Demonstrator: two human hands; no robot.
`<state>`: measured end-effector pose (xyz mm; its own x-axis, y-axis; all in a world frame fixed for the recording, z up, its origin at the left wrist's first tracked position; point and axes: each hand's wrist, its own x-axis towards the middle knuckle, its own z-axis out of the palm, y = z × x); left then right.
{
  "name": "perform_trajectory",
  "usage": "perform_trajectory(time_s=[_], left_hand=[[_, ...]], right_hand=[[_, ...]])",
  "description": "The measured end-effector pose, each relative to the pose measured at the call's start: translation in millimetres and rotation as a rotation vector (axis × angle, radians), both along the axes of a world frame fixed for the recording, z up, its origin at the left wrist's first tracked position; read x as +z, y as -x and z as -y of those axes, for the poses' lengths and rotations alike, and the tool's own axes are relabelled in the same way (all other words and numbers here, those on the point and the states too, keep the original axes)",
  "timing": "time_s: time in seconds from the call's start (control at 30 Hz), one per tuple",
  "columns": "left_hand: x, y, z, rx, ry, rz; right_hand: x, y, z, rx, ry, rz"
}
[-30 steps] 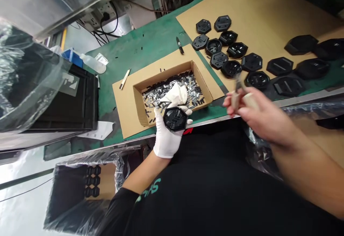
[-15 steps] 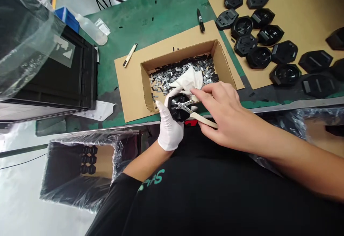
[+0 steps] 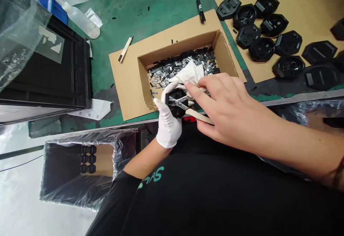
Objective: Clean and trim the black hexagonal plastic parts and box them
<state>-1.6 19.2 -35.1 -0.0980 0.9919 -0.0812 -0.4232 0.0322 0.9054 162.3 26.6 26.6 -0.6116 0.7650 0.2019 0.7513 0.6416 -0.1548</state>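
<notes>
My left hand (image 3: 168,125), in a white glove, grips a black hexagonal plastic part (image 3: 175,103) at the near edge of the bench, just in front of a cardboard box (image 3: 223,51). A white cloth (image 3: 192,73) is bunched behind the part. My bare right hand (image 3: 228,109) is closed on small cutters with cream handles (image 3: 197,115). The metal jaws of the cutters (image 3: 178,102) rest on the face of the black part.
The box holds several small grey-black scraps. Several black hexagonal parts (image 3: 268,35) lie on a cardboard sheet (image 3: 295,3) at the right. A black marker (image 3: 200,9) and a white pen (image 3: 125,48) lie on the green mat. A black tray (image 3: 53,78) stands left; a bag-lined box (image 3: 80,171) sits below.
My right hand has come from the right, where it was a second ago, to the part and set the cutters' jaws on it. My left hand has kept hold of the part.
</notes>
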Motion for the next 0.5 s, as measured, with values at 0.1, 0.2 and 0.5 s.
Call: perform_trajectory(time_s=[0.1, 0.2, 0.5], left_hand=[[-2.0, 3, -1, 0.048, -0.035, -0.138], [-6.7, 6, -2, 0.063, -0.023, -0.162], [7.9, 6, -14, 0.05, 0.187, 0.072]], right_hand=[[5.0, 0, -4, 0.022, -0.029, 0.095], [7.5, 1, -11, 0.078, -0.02, 0.165], [13.9, -11, -34, 0.065, 0.064, 0.055]])
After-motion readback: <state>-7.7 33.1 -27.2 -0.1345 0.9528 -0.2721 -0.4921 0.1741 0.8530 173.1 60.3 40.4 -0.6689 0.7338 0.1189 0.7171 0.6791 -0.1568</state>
